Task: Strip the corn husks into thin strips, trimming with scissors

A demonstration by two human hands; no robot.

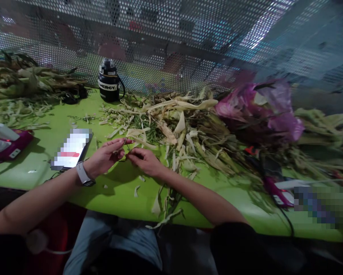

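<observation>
My left hand (107,156) is closed in a pinch, thumb and fingertips together, with a pale watch band on its wrist. A thin dark strand (126,143) shows at its fingertips, too small and dim to name more exactly. Close beside it, my right hand (145,162) is also pinched, its fingertips at the same strand; the exact grip is partly hidden. Just beyond both hands lies a heap of dry corn husks (175,124) with green shreds. A pale husk strip (139,134) lies right behind my fingertips.
A phone (72,149) lies left of my left hand on the green table (114,194). Behind stands a black bottle (110,86) before a perforated metal screen (148,46). A pink plastic bag (263,110) and more husks are right; magenta power strips (13,144) sit at both sides.
</observation>
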